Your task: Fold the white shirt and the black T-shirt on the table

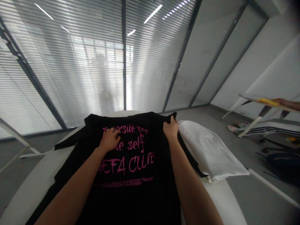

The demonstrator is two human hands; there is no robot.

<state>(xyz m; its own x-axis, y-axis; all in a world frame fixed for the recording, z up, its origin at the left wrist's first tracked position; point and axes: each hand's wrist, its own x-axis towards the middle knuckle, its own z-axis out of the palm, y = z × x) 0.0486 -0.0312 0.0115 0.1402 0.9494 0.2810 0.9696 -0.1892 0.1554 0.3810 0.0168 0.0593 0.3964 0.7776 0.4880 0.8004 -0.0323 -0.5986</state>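
Observation:
A black T-shirt (140, 200) with pink lettering lies spread over a white table (21, 200), its collar side away from me. My left hand (109, 138) rests on the lettering with the fingers apart, holding nothing. At the far right of the shirt, my right hand (171, 127) is closed on the shoulder edge, where a corner of black cloth sticks up. Folded white cloth (211, 147) lies just right of that hand, partly over the black sleeve and hanging past the table edge.
Glass partitions with blinds (93, 78) stand beyond the table. To the right is another table (250, 98) with yellow cloth (268, 101) and another person's hand (281, 101) on it. A striped trouser leg (276, 128) and dark items show below. A white bar (272, 186) sits at lower right.

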